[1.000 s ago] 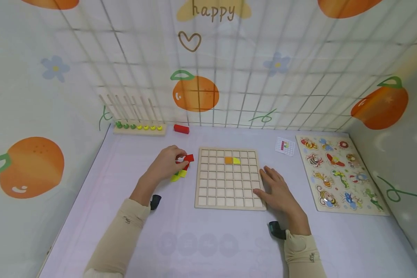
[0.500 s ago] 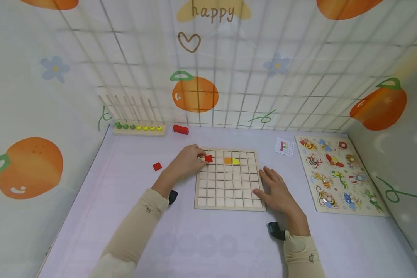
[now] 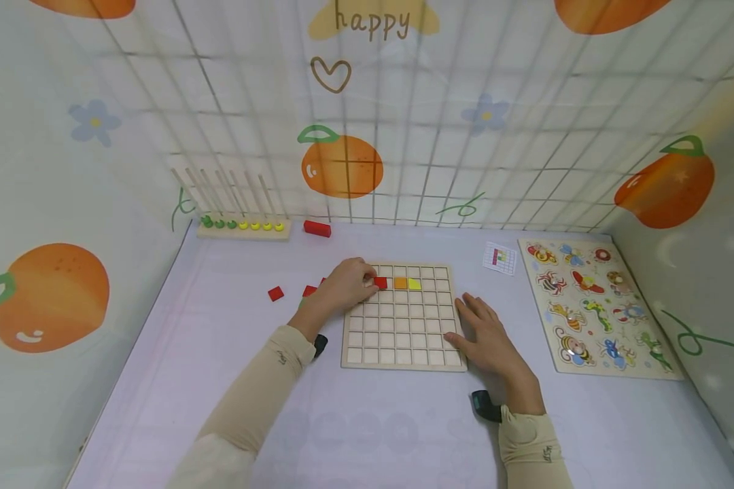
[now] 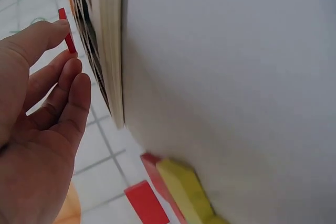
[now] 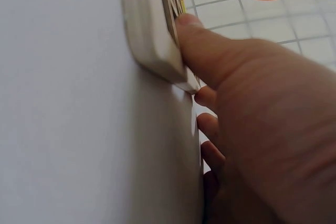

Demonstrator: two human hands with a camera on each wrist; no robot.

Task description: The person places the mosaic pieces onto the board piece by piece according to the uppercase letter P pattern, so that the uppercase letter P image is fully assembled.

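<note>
A wooden grid board (image 3: 404,363) lies mid-table, with an orange square (image 3: 400,283) and a yellow square (image 3: 414,284) side by side in its second row from the back. My left hand (image 3: 344,284) pinches a red square (image 3: 380,282) over that row, left of the orange one. In the left wrist view, thumb and fingertip of the left hand (image 4: 44,98) hold the red square (image 4: 67,31) by its faces, above the board's surface. The right hand (image 3: 489,336) rests at the board's right edge; its thumb touches the rim (image 5: 157,56) in the right wrist view.
Left of the board lie a loose red square (image 3: 276,293) and other pieces, partly hidden by the left arm. A red block (image 3: 317,228) and a beaded peg stand (image 3: 243,231) are at the back. Rightward are a small pattern card (image 3: 499,258) and an insect puzzle (image 3: 599,305).
From the pile of pieces, the left hand has moved right over the board with a red square. One red square now lies apart, farther left. The right hand has stayed put.
</note>
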